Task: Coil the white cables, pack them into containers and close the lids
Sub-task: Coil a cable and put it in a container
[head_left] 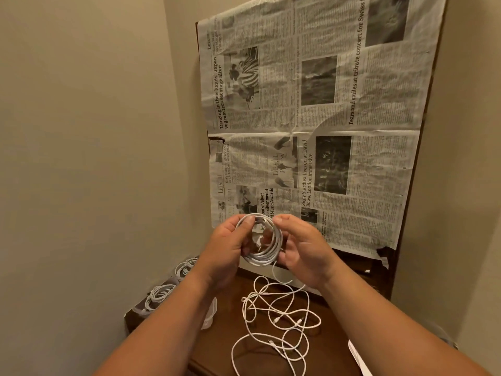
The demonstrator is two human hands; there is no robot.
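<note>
A white cable wound into a round coil [264,253] is held up above the wooden table [217,346]. My left hand [227,248] grips the coil's left side, thumb on its top. My right hand [301,248] pinches the coil's upper right, and a short loose tail hangs below it. Loose white cables [279,318] lie tangled on the table under my hands. At the left, two containers each hold a coiled white cable: the nearer one [157,294] and the farther one [185,267].
A newspaper-covered board [311,118] leans against the wall behind the table. A white lid-like piece [210,313] lies by my left forearm, another white flat piece [357,356] at the table's right edge. Walls close in on the left and right.
</note>
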